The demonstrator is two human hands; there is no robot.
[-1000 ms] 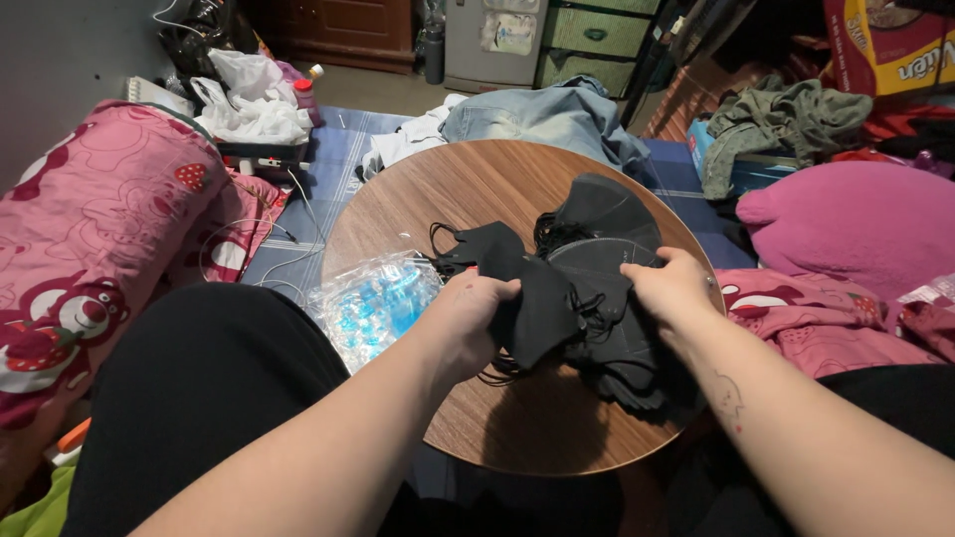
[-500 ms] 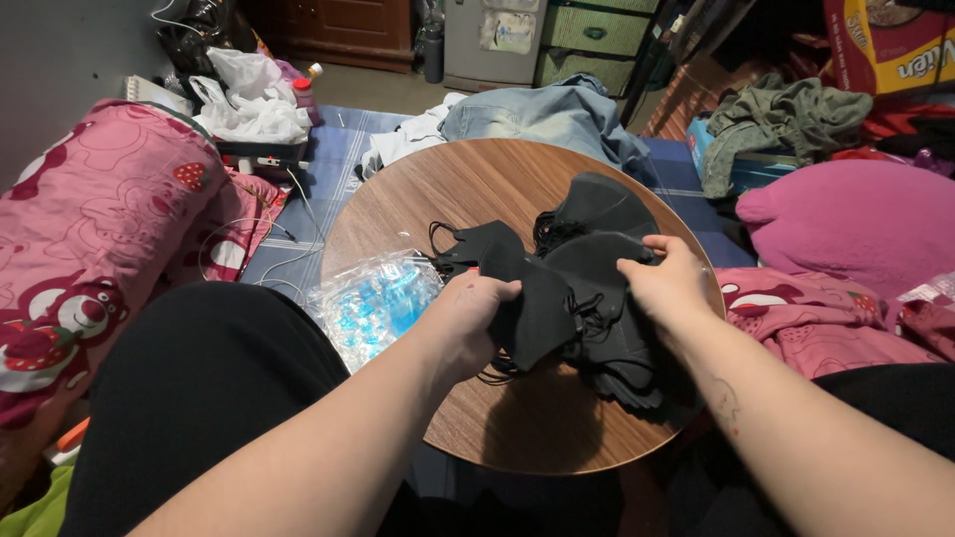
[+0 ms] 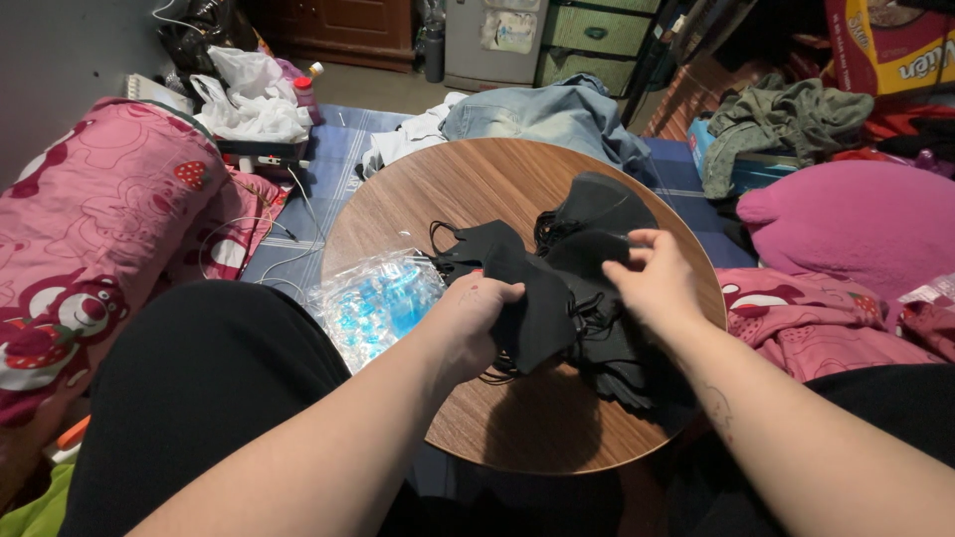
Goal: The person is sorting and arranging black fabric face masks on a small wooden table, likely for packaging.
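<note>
Right hand (image 3: 657,283) lifted, pinching black masks (image 3: 557,288), left hand (image 3: 477,318) gripping them, plastic packet (image 3: 378,298) beside.

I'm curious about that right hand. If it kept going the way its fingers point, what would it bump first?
The right hand points up and left across the black masks. It already touches them, so probably the top mask, though depth is hard to judge.

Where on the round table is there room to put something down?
The far left of the round wooden table is bare, between the rim and the black face masks. The near edge is bare too. The middle is crowded: left hand, right hand, masks, and the clear plastic bag at the left rim.
</note>
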